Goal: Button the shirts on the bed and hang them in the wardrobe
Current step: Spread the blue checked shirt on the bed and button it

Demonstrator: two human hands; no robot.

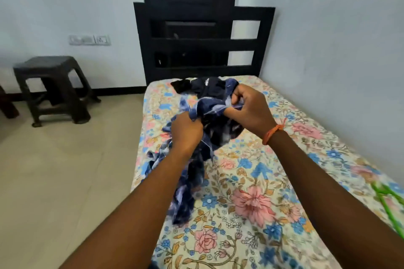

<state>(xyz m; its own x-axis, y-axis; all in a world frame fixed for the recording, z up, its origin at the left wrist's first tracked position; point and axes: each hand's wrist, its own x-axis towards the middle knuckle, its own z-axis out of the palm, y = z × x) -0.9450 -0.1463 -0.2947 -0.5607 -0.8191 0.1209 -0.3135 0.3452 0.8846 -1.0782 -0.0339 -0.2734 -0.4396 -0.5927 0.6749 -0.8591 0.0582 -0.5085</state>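
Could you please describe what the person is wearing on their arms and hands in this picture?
Both forearms are bare, with no sleeves in view up to the frame's lower edge. The left hand wears nothing: no ring, watch or band shows. The right hand has an orange thread band tied round the wrist, with a short loose end sticking up from its knot. No gloves on either hand.

The shirt (185, 172) was navy with pale blotches; the bed (251, 181) sheet cream with pink and blue flowers; the stool (52, 85) black; the hanger (391, 209) green.
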